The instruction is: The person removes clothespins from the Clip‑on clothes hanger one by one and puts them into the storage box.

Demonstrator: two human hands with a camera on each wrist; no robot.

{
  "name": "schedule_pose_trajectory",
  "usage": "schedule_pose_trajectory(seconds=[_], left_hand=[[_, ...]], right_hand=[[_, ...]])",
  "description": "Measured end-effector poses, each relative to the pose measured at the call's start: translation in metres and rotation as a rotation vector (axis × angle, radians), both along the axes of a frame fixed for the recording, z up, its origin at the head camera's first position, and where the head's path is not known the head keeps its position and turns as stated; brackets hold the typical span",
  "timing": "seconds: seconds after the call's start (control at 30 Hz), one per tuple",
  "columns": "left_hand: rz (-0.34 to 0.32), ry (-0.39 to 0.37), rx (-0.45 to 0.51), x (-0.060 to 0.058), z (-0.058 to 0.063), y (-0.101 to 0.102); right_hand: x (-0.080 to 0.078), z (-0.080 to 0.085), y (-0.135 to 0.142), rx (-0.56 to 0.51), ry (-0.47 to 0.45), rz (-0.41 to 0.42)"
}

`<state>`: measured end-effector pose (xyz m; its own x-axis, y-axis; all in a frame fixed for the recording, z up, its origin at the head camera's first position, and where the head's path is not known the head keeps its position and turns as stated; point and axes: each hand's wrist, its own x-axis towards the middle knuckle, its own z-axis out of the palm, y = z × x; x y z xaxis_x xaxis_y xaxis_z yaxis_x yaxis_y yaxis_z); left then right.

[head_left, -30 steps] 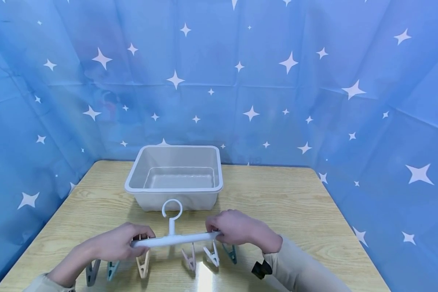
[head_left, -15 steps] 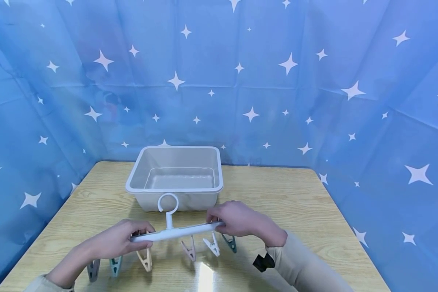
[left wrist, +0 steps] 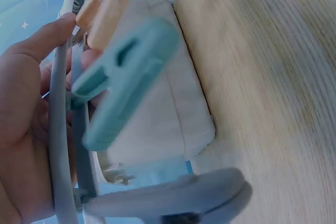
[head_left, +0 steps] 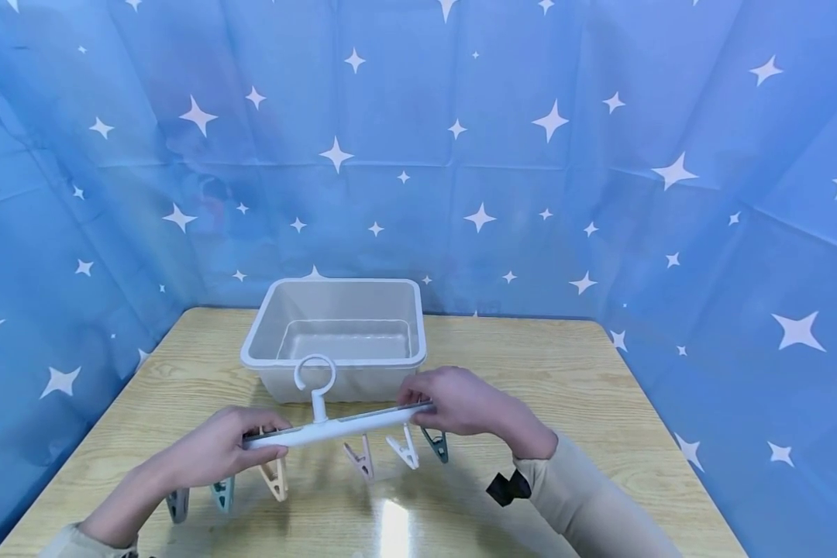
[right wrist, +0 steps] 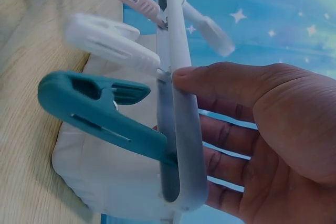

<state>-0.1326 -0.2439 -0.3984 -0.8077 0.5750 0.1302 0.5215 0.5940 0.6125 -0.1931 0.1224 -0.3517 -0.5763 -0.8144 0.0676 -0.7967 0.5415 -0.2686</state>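
Both hands hold a white clip hanger (head_left: 349, 425) above the table, its right end tilted up and its hook (head_left: 315, 375) overlapping the bin's front in the head view. My left hand (head_left: 212, 448) grips the bar's left part, thumb in front. At the right end, my right hand (head_left: 453, 401) pinches the bar between thumb and fingers. Clothes pegs dangle below: a grey peg (left wrist: 173, 198), a teal peg (left wrist: 131, 82) and a cream peg (head_left: 275, 479) on the left; a pink peg (head_left: 359, 459), a white peg (right wrist: 107, 43) and a dark green peg (right wrist: 100, 111) on the right.
A light grey plastic bin (head_left: 335, 363) stands behind the hanger on the wood-grain table (head_left: 530, 372). Blue cloth with white stars (head_left: 418, 155) surrounds the back and sides. A small black object (head_left: 508, 488) is at the right sleeve.
The hanger has risen a little, its right end more than its left, and its hook has shifted slightly left. Both hands moved up with it, still gripping; the pegs swing below.
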Motion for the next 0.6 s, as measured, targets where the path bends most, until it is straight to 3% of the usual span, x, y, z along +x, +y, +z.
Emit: schedule_pose_trajectory(seconds=[0.23,0.6], left_hand=[[0.040,-0.024,-0.001,0.000,0.004,-0.003],[0.095,0.062,0.028,0.000,0.007,-0.007]], right_hand=[[-0.002,0.001,0.001,-0.040,0.027,-0.017],[-0.003,0.015,0.004,-0.132,-0.015,-0.144]])
